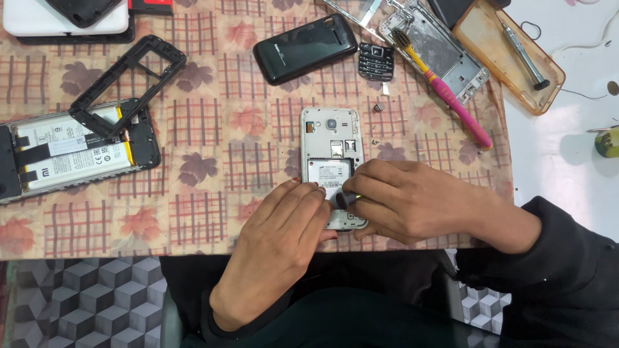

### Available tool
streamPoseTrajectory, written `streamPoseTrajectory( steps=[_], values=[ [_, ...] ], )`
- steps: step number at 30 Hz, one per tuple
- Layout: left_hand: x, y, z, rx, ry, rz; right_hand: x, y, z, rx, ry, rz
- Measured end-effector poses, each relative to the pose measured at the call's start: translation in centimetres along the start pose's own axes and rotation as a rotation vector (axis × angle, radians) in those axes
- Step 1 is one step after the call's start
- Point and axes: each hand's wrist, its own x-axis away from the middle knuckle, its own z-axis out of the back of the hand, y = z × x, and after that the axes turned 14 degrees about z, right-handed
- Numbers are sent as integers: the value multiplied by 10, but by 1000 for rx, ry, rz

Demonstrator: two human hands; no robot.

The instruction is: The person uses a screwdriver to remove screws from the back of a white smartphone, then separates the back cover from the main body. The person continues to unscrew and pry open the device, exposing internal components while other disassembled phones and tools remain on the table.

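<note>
A white phone (331,151) with its back cover off lies face down near the front edge of a floral tablecloth (213,161). The right hand (412,200) is closed around a small screwdriver (346,199) over the phone's lower half; the left hand (284,238) rests fingertips on the phone's lower left edge, steadying it. Far left of the phone lies another opened phone (77,151); a pink toothbrush (445,90) lies up and right. The phone looks light, stiff and fragile inside, best held by its side edges
</note>
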Motion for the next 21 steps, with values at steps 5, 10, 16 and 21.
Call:
streamPoseTrajectory(
  steps=[5,10,16,21],
  values=[
    [1,0,0,-33,-11,-3,2,0,-2,13,-24,2],
    [2,-6,2,41,-36,23,3,6,-4,-84,53,-26],
    [5,-10,2,95,-45,47,5,9,-5,-122,108,-28],
    [6,-8,1,81,-39,55,11,11,-9,-139,104,-67]
  ],
)
